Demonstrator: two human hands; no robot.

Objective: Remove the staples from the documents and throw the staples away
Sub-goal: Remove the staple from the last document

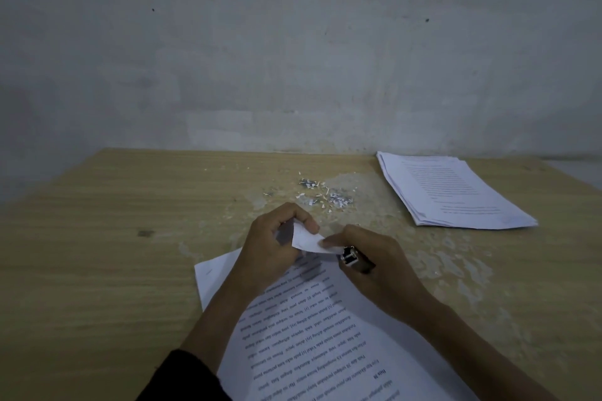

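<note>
A printed document (325, 329) lies on the wooden table (97, 238) in front of me, its far corner (308, 241) folded up. My left hand (273, 251) pinches that lifted corner between thumb and fingers. My right hand (374, 264) grips a small dark tool with a metal tip (350, 256), and its fingertips touch the corner's edge. The staple itself is hidden. Beyond my hands, a scatter of pulled staples and paper scraps (325, 195) lies on the table.
A stack of documents (449, 192) rests at the far right of the table, near the grey wall (293, 58). The tabletop around the scraps is worn and patchy. A dark sleeve covers my left forearm at the bottom edge.
</note>
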